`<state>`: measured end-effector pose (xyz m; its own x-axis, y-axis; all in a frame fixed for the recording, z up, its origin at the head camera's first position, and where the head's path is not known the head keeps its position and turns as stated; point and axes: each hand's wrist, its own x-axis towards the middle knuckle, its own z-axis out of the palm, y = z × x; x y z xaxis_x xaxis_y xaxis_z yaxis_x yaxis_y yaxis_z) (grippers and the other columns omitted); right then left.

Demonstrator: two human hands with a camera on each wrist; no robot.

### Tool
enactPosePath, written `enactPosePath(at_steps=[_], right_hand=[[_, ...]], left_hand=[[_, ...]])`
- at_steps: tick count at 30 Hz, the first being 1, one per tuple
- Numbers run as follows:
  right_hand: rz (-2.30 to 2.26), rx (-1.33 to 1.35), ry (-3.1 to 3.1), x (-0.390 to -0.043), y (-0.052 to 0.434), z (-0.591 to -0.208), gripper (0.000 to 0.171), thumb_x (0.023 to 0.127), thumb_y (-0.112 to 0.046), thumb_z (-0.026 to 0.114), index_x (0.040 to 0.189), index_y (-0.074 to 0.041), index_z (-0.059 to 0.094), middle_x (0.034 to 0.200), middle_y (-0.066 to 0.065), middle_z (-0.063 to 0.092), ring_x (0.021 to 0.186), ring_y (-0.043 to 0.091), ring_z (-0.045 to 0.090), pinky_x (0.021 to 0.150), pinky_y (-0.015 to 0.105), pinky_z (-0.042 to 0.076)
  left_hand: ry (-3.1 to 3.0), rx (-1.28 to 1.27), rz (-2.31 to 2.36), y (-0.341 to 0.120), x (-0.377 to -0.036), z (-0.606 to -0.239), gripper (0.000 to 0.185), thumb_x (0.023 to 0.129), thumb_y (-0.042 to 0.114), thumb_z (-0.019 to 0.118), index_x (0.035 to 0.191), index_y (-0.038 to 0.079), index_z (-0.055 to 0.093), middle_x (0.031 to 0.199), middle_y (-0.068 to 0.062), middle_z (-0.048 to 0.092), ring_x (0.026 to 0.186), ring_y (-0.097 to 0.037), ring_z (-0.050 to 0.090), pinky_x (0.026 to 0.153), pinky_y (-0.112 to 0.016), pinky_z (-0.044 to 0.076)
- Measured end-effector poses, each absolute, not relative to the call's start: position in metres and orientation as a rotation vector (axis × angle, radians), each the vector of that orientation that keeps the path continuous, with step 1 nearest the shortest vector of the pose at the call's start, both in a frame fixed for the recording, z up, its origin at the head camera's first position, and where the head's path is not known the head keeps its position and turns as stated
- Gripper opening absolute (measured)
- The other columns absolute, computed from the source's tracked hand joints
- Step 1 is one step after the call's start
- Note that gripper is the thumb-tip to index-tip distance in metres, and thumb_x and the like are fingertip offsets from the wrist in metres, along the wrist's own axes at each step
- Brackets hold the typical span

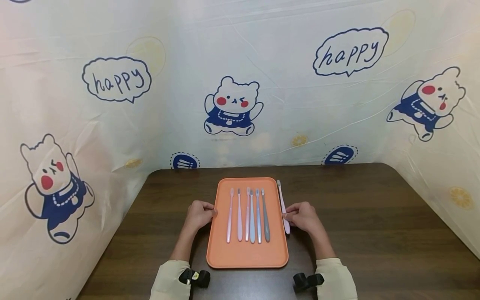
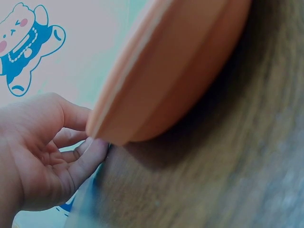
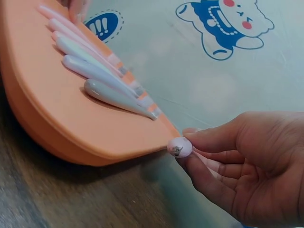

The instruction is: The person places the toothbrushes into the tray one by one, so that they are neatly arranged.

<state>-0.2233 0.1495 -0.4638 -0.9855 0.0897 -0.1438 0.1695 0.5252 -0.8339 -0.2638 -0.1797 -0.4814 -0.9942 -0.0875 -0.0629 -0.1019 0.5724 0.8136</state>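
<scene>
An orange tray (image 1: pixel 225 254) lies on the table with several toothbrushes in a row on it, pink ones at the left, then bluish ones and a grey toothbrush (image 1: pixel 266 221) at the right. My left hand (image 1: pixel 199 214) pinches the tray's left rim; the left wrist view shows thumb and forefinger at the tray edge (image 2: pixel 156 71). Just outside the tray's right side, my right hand (image 1: pixel 303 216) pinches a pale pink toothbrush (image 1: pixel 281 198) between thumb and fingers, bristles pointing away from me. In the right wrist view its rounded handle end (image 3: pixel 179 147) faces the camera.
The dark wooden table (image 1: pixel 375 216) extends on both sides of the tray. Behind it and at both sides hangs a pale curtain (image 1: pixel 285 96) printed with bears and speech bubbles. Black wrist straps (image 1: pixel 198 278) sit over pale sleeves.
</scene>
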Motion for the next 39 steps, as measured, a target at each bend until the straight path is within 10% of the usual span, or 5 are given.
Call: enactPosePath(at_steps=[39], right_hand=[[-1.045, 0.185, 3.019, -0.217, 0.105, -0.458, 0.008, 0.086, -0.011, 0.078, 0.085, -0.003, 0.076, 0.073, 0.006, 0.068, 0.061, 0.015, 0.060, 0.053, 0.026, 0.046]], left_hand=[[2.766, -0.179, 1.435, -0.179, -0.263, -0.481, 0.020, 0.087, 0.007, 0.070, 0.102, -0.006, 0.076, 0.089, -0.017, 0.076, 0.068, -0.015, 0.071, 0.064, -0.031, 0.060]])
